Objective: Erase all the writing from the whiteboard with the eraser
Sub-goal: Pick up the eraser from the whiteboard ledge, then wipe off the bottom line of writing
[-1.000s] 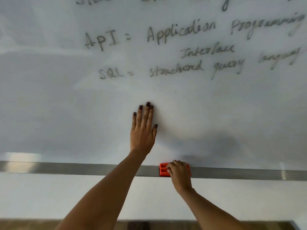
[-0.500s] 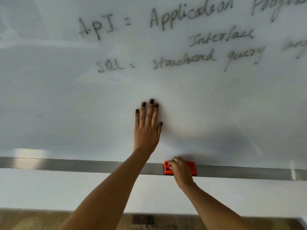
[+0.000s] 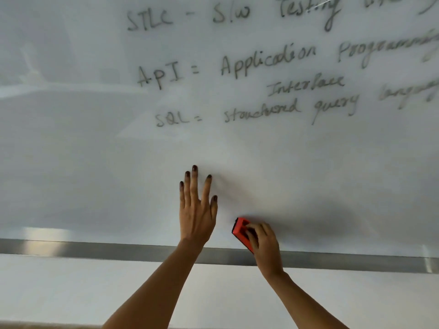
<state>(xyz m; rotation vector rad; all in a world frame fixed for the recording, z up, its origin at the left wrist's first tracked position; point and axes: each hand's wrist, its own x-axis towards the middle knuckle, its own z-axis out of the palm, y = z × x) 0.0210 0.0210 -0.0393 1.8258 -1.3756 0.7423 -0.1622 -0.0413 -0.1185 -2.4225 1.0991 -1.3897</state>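
Meanwhile, a red rectangular plastic eraser [image 3: 240, 231] with a dark felt edge is gripped in the right hand [image 3: 264, 245], fingers curled over its back, and is held tilted against the lower part of the white glossy whiteboard [image 3: 83, 162], just above the grey metal tray rail [image 3: 95, 249] along the bottom edge. The left hand [image 3: 197, 210] is laid flat on the board beside it, fingers spread and pointing upward, arm extended. Handwritten dark marker lines [image 3: 261, 65] are seen well above both hands, with a wide blank band of board between.
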